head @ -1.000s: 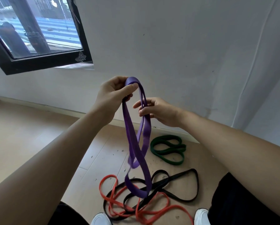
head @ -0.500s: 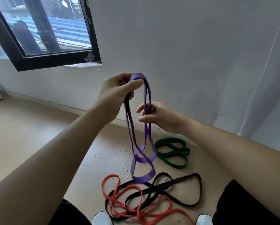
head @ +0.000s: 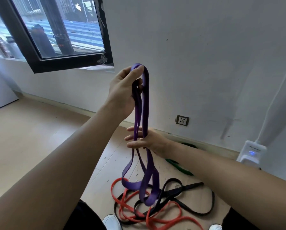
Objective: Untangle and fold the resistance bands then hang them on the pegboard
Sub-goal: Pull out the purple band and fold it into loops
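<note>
Above the right hand [head: 147, 141], the left hand [head: 124, 90] pinches the top fold of the purple band [head: 145, 113] between thumb and curled fingers, closed firmly on it. Compared with a second ago this hand has lifted higher, and the right hand has slid down the hanging strands, from just under the left hand to well below it. Its fingers are now spread almost flat, with the strands running between them rather than clamped; it guides the band more than it grips it. The strands above the right hand have drawn straighter and closer together, while the loops below it still splay and cross. I judge the fold as partly gathered and not yet tidy.

Beneath the hanging loops, the black band [head: 188, 188] and the red band [head: 122, 196] lie crossed over each other on the pale wood floor [head: 31, 138], still tangled. The green band [head: 180, 168] lies apart, behind the right forearm. Beyond the hands stands a scuffed white wall [head: 205, 55] with a socket [head: 182, 120] near the skirting; a dark-framed window [head: 56, 30] sits up beyond the left hand. No pegboard is in view.
</note>
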{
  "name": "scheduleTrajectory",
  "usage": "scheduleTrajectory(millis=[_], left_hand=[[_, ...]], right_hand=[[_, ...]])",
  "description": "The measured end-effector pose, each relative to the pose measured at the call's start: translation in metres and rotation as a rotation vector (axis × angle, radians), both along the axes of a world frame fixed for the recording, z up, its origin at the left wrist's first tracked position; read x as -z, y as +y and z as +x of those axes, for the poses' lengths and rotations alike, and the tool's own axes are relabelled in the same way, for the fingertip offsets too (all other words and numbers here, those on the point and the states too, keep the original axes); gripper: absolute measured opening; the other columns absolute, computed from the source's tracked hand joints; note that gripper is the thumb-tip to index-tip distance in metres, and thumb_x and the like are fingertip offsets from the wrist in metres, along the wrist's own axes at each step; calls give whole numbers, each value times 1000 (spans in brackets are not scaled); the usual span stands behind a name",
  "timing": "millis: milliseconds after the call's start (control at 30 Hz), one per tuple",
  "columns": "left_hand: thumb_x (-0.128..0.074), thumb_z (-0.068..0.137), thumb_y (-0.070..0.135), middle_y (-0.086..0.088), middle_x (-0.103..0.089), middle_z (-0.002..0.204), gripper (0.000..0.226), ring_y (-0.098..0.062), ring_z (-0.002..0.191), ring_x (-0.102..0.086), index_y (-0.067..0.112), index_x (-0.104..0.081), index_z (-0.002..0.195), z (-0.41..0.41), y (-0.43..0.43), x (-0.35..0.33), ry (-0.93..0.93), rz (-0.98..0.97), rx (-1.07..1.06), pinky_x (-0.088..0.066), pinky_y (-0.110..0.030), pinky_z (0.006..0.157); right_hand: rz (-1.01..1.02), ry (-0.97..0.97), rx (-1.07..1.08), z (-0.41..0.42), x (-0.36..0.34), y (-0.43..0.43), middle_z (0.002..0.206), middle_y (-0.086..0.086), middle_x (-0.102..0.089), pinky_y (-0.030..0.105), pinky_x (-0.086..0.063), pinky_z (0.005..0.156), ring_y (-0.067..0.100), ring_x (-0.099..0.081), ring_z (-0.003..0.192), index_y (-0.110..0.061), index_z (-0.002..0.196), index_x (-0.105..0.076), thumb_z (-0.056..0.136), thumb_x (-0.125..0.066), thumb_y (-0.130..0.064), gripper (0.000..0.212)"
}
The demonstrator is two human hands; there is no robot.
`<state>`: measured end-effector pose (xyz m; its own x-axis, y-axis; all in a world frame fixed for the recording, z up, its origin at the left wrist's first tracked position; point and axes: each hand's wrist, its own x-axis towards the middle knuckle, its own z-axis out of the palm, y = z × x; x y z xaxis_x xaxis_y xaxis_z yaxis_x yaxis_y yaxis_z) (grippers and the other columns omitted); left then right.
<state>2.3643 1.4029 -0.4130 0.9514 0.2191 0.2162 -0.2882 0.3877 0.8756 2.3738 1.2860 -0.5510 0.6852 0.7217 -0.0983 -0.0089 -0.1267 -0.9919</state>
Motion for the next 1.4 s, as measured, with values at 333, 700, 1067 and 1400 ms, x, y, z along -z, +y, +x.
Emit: scheduleTrajectory(millis=[333,700,1067,1400], left_hand=[[-66,96,13,3,-61,75,3,-10,68,-56,13,-65,98,-7,64,3,-44,-61,-95,-46,-24,69],[-54,102,24,7,-75,103,16,-8,98,-70,15,-64,110,-19,140,83,271,418,-27,-49,-36,101],[-60,90,32,-11,-68,116,37,-24,113,-66,7,-64,118,-35,162,115,436,591,28,-47,-46,106],[-72,92,27,4,-69,118,32,-21,114,-64,21,-64,123,-33,111,140,665,1246,391,-51,-29,86]], right_hand=[[-82,-168,168,14,4,0,105,12,-74,26,-59,83,26,-72,97,-7,108,-71,80,-84,-14,31],[-279,-270,76,46,-2,-70,79,4,-66,28,-56,71,14,-66,72,1,99,-69,81,-82,-2,23],[-354,-369,33,62,-31,-107,103,13,-76,33,-60,85,21,-73,91,-7,115,-71,77,-84,-3,40],[-100,-331,163,49,-55,-111,102,14,-78,33,-60,89,22,-74,91,0,112,-72,69,-89,3,46]])
